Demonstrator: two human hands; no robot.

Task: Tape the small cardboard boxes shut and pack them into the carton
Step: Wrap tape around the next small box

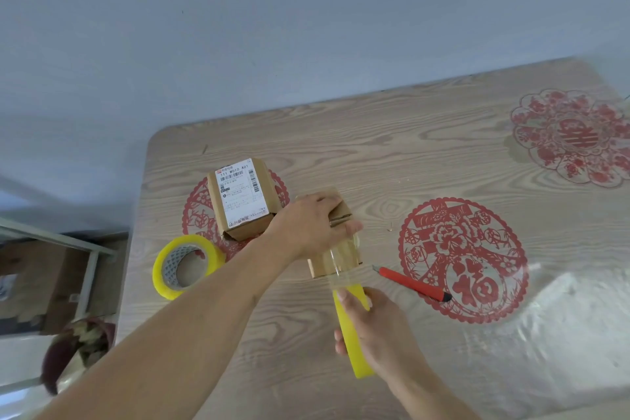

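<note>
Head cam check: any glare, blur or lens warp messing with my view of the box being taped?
Head view: window glare washes out the table at lower right; the wide lens bows the table's edges. The small box under the left hand is sharp enough, though the clear tape strip is hard to see. The right hand holds the tape roll. The floor at left is soft.

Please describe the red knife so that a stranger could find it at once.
On the table, find the round red paper-cut nearest the hands. The knife lies slanted across its left edge, right of the box being taped. It is the only slim red stick here, with a black end.
</note>
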